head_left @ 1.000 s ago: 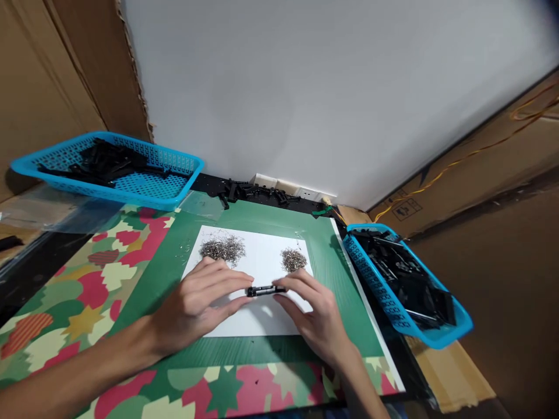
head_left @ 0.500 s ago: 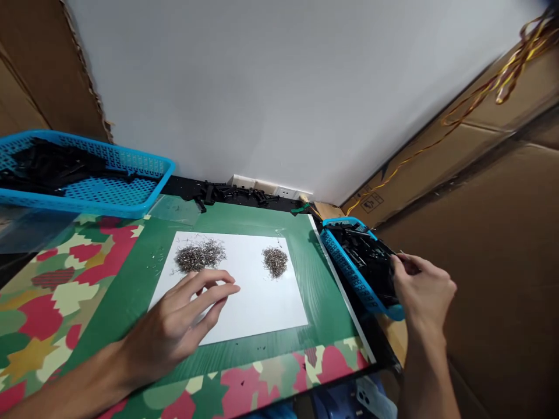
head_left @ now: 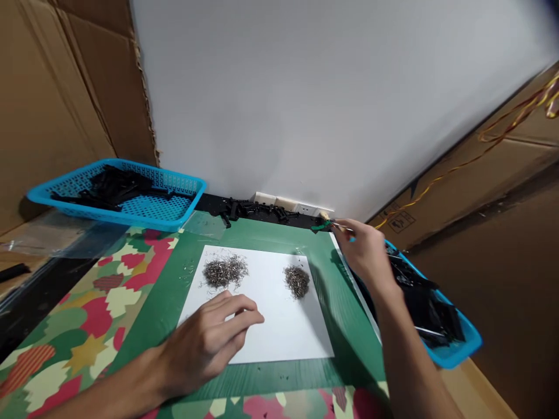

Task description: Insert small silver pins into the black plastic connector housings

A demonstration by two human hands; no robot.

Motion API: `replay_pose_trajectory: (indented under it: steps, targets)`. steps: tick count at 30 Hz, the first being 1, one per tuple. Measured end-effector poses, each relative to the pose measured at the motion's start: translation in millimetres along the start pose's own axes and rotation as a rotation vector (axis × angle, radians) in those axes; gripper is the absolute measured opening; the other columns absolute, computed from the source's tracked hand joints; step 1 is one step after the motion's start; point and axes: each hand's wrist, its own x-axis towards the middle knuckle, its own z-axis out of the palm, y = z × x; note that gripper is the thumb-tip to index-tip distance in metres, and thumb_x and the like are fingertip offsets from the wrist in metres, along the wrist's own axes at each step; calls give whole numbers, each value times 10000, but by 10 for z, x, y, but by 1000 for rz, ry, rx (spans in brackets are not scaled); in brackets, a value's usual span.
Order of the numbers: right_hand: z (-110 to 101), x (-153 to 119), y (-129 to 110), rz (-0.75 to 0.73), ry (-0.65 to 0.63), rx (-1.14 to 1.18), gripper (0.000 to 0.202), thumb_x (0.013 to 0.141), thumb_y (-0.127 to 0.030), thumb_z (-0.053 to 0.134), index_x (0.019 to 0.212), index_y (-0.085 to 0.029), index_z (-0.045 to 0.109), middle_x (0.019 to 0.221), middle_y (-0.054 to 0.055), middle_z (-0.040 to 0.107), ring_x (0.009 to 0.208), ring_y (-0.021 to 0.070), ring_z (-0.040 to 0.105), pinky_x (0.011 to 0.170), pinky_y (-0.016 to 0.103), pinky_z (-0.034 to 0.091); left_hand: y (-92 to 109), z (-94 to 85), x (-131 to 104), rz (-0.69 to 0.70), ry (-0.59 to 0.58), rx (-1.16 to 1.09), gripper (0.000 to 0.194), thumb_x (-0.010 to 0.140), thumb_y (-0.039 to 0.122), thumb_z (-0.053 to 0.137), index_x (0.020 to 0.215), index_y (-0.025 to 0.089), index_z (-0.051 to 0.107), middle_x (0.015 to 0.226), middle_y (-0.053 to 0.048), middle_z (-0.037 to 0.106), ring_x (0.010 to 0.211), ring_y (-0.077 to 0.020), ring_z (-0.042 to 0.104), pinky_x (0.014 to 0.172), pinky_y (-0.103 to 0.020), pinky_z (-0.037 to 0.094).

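My left hand (head_left: 213, 343) hovers over the near left part of a white sheet (head_left: 279, 334), fingers bent and slightly apart, with nothing visible in them. Two piles of tiny metal pieces lie on the sheet: a larger pile (head_left: 225, 272) beyond my left hand and a smaller pile (head_left: 297, 282) to the right. At the back right, my right hand (head_left: 367, 253) reaches beside a small green item (head_left: 322, 226) near the wall. Its fingers are pinched around a thin object too small to make out.
A blue basket (head_left: 174, 224) holding black parts stands at the back left. Another blue basket (head_left: 465, 349) with black pieces is under and beyond my right forearm. Black parts (head_left: 238, 208) line the wall by the sockets (head_left: 305, 208). A green board (head_left: 262, 233) carries the sheet; cardboard (head_left: 489, 256) stands at right.
My right hand has left the right-hand basket and moved left and back to the green item by the wall. My left hand keeps its pose over the sheet. The view has shifted.
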Motion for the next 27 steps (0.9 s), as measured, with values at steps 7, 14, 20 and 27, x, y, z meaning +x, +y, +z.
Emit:
replay_pose_trajectory:
  steps: [7,14,20,27]
  targets:
    - [944,853,-629,-250,-255,-22,261,991,-212,678,1245,-196,732,1207,122,741,1097,249,705,936,351,553,-11,-9,-1,-3,23,-9,407,915,-44,483,1216,187,629,1088,-95,690,905,-217,622,852,-370,488]
    - [980,941,-720,-275,-287,51,185,1004,-258,675,1140,-169,765,1139,121,745,1048,241,701,908,356,550,23,-34,27,-17,117,-14,368,921,-16,497,1178,188,662,1040,-87,705,864,-209,612,817,-362,488]
    - [424,314,-994,-319,-237,267,209,1012,-296,638,1132,-206,783,954,50,751,800,166,666,740,277,495,28,-134,129,-465,218,-410,253,1078,235,457,1147,198,697,1048,-93,704,915,-207,647,809,-342,502]
    - [153,-464,-1397,-679,-278,752,228,1016,-139,632,1096,-266,804,802,20,657,764,163,585,679,279,453,-65,-102,212,-770,374,-882,469,1077,538,495,1308,160,649,853,-49,680,769,-184,611,755,-316,465]
